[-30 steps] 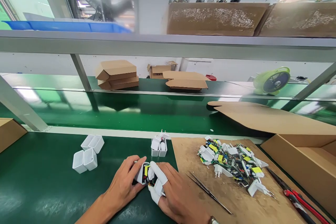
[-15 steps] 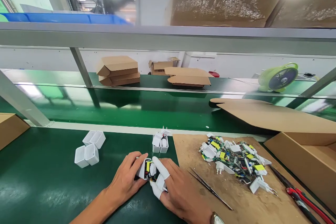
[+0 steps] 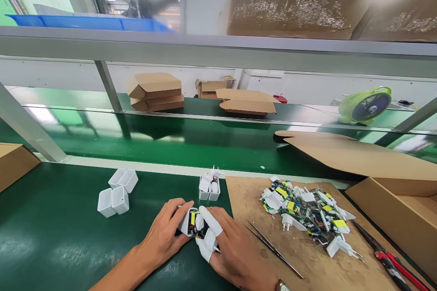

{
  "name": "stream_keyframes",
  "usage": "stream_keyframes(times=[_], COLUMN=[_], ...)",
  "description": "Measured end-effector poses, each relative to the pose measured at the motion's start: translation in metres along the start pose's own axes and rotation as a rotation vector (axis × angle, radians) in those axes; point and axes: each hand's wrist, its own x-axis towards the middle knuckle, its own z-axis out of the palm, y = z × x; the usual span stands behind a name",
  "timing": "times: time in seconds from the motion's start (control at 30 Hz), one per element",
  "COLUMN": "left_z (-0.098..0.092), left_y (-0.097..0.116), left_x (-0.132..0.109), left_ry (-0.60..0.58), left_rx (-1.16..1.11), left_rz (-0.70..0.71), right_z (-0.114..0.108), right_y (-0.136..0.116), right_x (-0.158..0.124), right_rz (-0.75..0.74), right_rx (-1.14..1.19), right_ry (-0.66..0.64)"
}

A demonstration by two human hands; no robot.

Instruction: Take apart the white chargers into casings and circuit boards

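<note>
Under me spreads the green desk (image 3: 51,241); at its right, a brown sheet (image 3: 247,200) bears a heap of circuit boards (image 3: 309,211). Near the middle, my left grip (image 3: 169,223) pinches a white housing (image 3: 184,224); my right grip (image 3: 235,248) clasps a white plug piece (image 3: 210,239) just beside it — a yellow block (image 3: 193,218) showing between. I'd best keep both parts in line, steadied by their shells — light pressure, no squeezing on bare components.

No legible text, no readable numbers
</note>
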Motion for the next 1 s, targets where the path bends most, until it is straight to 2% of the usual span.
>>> stream_keyframes(times=[0.27,0.4,0.53,0.73,1.0], left_z=[0.001,-0.001,-0.002,-0.002,0.000], left_y=[0.000,0.004,0.005,0.004,0.004], left_x=[-0.001,0.001,0.002,0.001,-0.002], left_ry=[-0.007,0.006,0.007,-0.001,-0.011], left_rx=[0.000,0.002,0.001,0.025,0.071], left_rz=[-0.008,-0.013,-0.020,-0.019,-0.007], right_z=[0.011,0.017,0.015,0.011,0.009], right_y=[0.011,0.012,0.009,0.012,0.011], right_x=[-0.013,-0.019,-0.016,-0.017,-0.018], right_rz=[0.020,0.095,0.179,0.144,0.174], right_rx=[0.078,0.114,0.153,0.224,0.188], right_ry=[-0.067,-0.122,-0.176,-0.199,-0.252])
